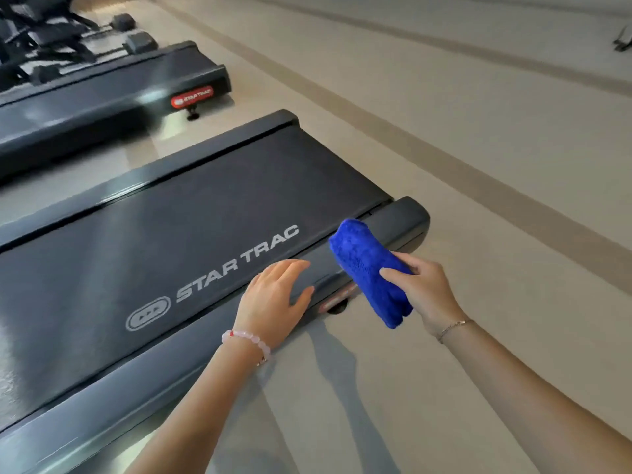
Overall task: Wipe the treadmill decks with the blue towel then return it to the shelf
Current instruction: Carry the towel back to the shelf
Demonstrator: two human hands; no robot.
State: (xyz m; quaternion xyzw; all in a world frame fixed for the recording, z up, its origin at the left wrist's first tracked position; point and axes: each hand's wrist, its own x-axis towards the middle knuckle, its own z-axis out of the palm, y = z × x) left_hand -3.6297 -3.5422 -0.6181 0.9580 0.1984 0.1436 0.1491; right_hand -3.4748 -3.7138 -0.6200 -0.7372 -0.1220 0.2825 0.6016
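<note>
A folded blue towel (367, 265) is held in my right hand (424, 285), just above the rear right corner of the near treadmill deck (178, 234), a dark belt printed STAR TRAC. The towel's far end hangs over the grey side rail near the rear end cap. My left hand (273, 295) rests flat, fingers spread, on the same side rail beside the towel. A second treadmill deck (102, 97) lies further back at the upper left. No shelf is in view.
Beige floor (444, 131) with darker stripes runs along the right of both treadmills. Dumbbells and dark gym equipment (51, 35) stand at the top left behind the far treadmill. A narrow floor gap separates the two decks.
</note>
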